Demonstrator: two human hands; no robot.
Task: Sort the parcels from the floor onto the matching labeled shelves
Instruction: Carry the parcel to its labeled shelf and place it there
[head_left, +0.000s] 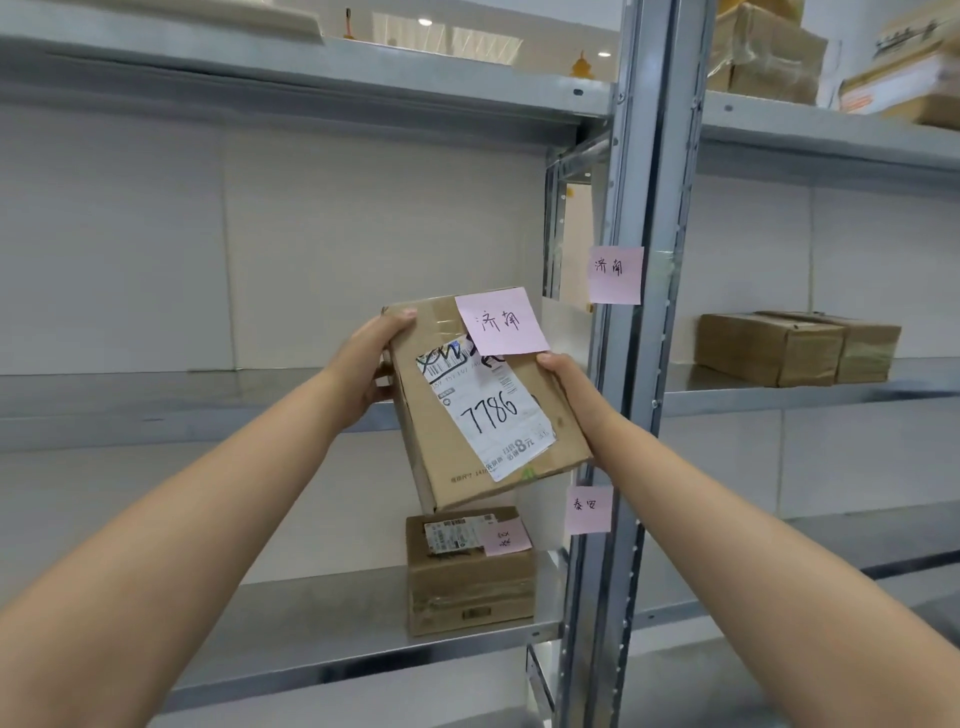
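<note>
I hold a brown cardboard parcel (556, 415) up in front of the metal shelving, tilted, with both hands. It carries a white shipping label reading 7786 and a pink sticky note (501, 322) with handwritten characters. My left hand (371, 371) grips its left edge and my right hand (571, 387) grips its right edge. A pink note (615, 274) with the same characters is stuck on the upright post (631, 364) beside the middle shelf (182, 400). A second pink post note (588, 510) lower down bears different characters.
On the lower shelf (311, 618) stands another taped parcel (470, 577) with its own pink note, directly below the held one. Two brown boxes (795, 347) sit on the right bay's middle shelf. More boxes (769, 57) rest on the top right shelf.
</note>
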